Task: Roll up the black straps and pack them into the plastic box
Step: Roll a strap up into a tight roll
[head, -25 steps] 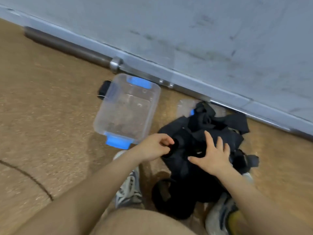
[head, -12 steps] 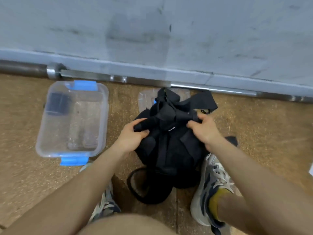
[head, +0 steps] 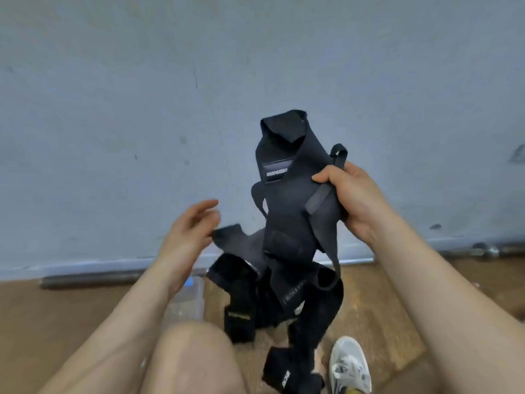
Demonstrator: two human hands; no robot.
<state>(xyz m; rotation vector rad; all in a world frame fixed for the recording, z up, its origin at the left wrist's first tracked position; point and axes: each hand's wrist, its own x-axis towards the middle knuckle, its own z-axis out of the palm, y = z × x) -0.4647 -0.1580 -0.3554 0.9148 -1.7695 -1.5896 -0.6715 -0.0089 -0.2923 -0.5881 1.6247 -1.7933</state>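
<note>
Head view: the right hand [head: 350, 200] sits at about three o'clock from the middle of the picture. Its fingers and thumb are curled tight round a bunch of black straps [head: 287, 211], which it holds up in front of the grey wall [head: 127, 109]. A thin loop [head: 339, 153] sticks out of the fist toward twelve o'clock. A small label [head: 277, 173] shows on the wide part of the bunch, its white lettering too blurred to read. The lower ends hang toward six o'clock and run into the pile [head: 241, 305] of more black webbing on the brown floor [head: 56, 322].

The left hand [head: 189, 234] is at about nine o'clock from the bunch, with fingers loosely spread and nothing in its grasp. One loose strap end [head: 228, 233] lies just beside its fingertips; whether they touch cannot be told.

The plastic box [head: 194, 301] stands on the floor at about nine o'clock from the pile, close beside it. It is mostly hidden behind the left forearm [head: 147, 302], so only a clear corner and a blue clip [head: 189, 281] show, and what it holds cannot be seen.

A metal bar [head: 85, 278] lies along the foot of the wall toward nine o'clock. A bare knee [head: 193, 362] fills the bottom edge at six o'clock, and a pale shoe [head: 349, 365] stands at about five o'clock, just beside the lowest strap.
</note>
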